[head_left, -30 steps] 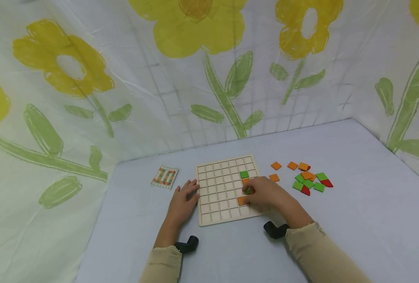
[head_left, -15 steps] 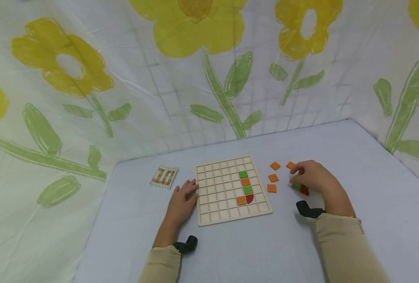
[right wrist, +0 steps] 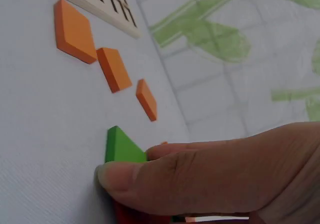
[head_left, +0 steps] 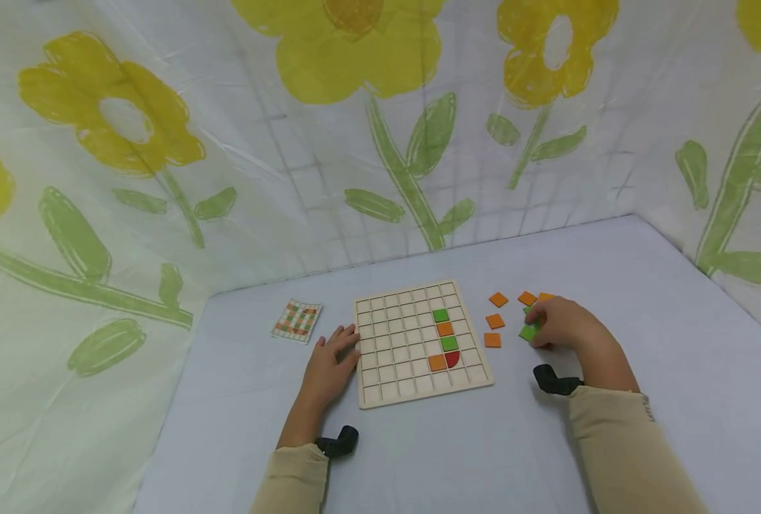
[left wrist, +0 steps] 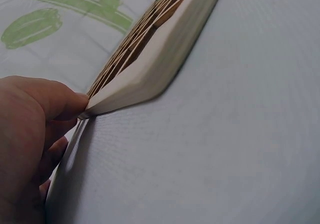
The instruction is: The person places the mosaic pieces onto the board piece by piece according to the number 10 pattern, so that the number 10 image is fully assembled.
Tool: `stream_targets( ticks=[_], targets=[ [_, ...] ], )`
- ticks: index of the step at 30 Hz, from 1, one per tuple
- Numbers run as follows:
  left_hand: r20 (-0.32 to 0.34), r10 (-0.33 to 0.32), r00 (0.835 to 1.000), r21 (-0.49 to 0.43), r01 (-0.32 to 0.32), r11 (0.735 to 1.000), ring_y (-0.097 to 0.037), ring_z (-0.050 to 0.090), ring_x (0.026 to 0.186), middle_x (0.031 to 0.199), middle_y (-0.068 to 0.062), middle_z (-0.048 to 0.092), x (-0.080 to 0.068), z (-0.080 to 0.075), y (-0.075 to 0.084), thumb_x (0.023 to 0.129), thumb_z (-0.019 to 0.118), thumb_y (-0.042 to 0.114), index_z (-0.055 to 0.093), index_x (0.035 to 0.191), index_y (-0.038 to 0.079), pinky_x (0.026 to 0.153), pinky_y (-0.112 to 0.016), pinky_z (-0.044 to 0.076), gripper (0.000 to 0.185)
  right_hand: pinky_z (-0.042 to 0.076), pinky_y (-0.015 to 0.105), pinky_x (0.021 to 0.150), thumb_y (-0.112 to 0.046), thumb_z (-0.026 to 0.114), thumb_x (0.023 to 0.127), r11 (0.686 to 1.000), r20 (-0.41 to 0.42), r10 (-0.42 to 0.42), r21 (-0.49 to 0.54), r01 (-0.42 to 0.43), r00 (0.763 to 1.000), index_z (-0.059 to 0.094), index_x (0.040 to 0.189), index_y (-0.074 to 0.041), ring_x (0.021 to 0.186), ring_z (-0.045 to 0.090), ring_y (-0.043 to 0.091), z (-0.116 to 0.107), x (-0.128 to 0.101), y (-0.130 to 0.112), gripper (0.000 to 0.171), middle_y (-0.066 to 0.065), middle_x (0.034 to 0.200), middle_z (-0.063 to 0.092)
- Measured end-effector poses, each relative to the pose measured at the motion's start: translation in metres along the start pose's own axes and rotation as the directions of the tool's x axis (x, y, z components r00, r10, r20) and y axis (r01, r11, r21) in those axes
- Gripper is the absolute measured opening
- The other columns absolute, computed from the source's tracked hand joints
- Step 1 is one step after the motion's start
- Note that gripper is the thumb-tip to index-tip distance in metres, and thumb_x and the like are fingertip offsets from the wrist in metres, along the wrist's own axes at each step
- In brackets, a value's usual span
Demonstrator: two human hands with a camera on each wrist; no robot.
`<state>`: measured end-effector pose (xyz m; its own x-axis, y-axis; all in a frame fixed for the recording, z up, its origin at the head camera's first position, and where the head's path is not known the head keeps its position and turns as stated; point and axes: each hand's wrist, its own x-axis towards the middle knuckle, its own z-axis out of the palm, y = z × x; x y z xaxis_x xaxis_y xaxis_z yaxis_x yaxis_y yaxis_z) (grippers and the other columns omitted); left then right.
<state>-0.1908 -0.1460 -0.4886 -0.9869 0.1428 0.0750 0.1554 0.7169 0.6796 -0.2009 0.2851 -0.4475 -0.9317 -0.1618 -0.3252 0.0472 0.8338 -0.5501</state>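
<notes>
While five tiles (head_left: pixel 445 337) already sit in the board (head_left: pixel 380 385) and most cells stay bare, the right hand (head_left: pixel 563 323) pinches a green tile (head_left: pixel 527 332) among the loose worktop pile, the left hand (head_left: pixel 332 364) lying flat, steadying the board's edge.

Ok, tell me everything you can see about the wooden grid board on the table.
The board is a pale, wood-looking square slab lying flat on the table, cut into a grid of small square cells. Most cells are bare; five near its right side are filled: green, orange and green tiles in one column, then an orange tile and a red piece with a rounded edge side by side. The left hand touches its left edge.
</notes>
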Motion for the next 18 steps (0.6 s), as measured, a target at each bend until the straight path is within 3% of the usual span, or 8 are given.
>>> stream_targets(
  ticks=[5,12,18],
  targets=[
    [-0.003,-0.001,1.000,0.001,0.001,1.000,-0.023,0.036,0.145,0.148,0.000,0.050,0.000,0.001,-0.001,0.095,0.063,0.021,0.065,0.129,0.011,0.124,-0.048,0.011,0.035,0.050,0.043,0.079,-0.016,0.079,0.077,0.999,-0.049,-0.030,-0.015,0.029,0.998,0.068,0.113,0.000,0.088,0.059,0.027,0.007,0.004,-0.009,0.041,0.014,0.098,0.067],
    [-0.006,0.001,1.000,0.002,-0.001,1.000,-0.022,0.035,0.146,0.149,0.002,0.050,0.000,0.002,-0.002,0.095,0.063,0.022,0.065,0.129,0.012,0.124,-0.047,0.011,0.035,0.045,0.030,0.061,-0.019,0.075,0.082,0.998,-0.078,-0.047,0.048,0.051,0.996,0.064,0.099,-0.007,0.073,0.055,0.020,0.010,0.004,-0.014,0.024,0.008,0.089,0.062],
    [-0.013,0.005,1.000,0.005,-0.005,1.000,-0.022,0.036,0.145,0.148,0.001,0.050,0.000,0.002,-0.002,0.096,0.063,0.022,0.065,0.129,0.012,0.124,-0.048,0.011,0.035,0.048,0.034,0.069,-0.024,0.070,0.087,0.998,-0.093,-0.046,0.026,0.049,0.995,0.070,0.110,-0.005,0.086,0.058,0.023,0.002,0.003,-0.015,0.029,0.011,0.098,0.065]
  ],
)
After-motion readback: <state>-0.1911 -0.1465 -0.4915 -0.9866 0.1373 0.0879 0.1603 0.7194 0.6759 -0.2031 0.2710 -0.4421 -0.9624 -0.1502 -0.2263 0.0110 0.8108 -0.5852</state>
